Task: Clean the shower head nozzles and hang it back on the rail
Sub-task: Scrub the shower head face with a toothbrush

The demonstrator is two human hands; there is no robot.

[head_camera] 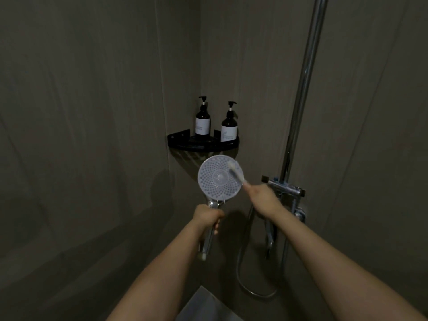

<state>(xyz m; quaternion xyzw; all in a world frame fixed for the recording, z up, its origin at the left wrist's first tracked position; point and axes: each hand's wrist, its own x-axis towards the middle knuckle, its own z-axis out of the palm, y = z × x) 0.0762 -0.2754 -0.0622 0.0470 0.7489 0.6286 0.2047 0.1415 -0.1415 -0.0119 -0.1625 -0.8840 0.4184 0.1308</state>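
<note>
— What sits in the far corner?

— A black corner shelf (183, 144) fixed to the grey-brown wall panels (81, 112), carrying two dark pump bottles with pale labels: the left bottle (202, 122) farther back, the right bottle (229, 128) nearer.

— And lower down?

— A pale grey patch (203, 304) at the near bottom edge; too dim to identify.

No legible txt; labels on two pump bottles (202, 121) too blurry.
</note>
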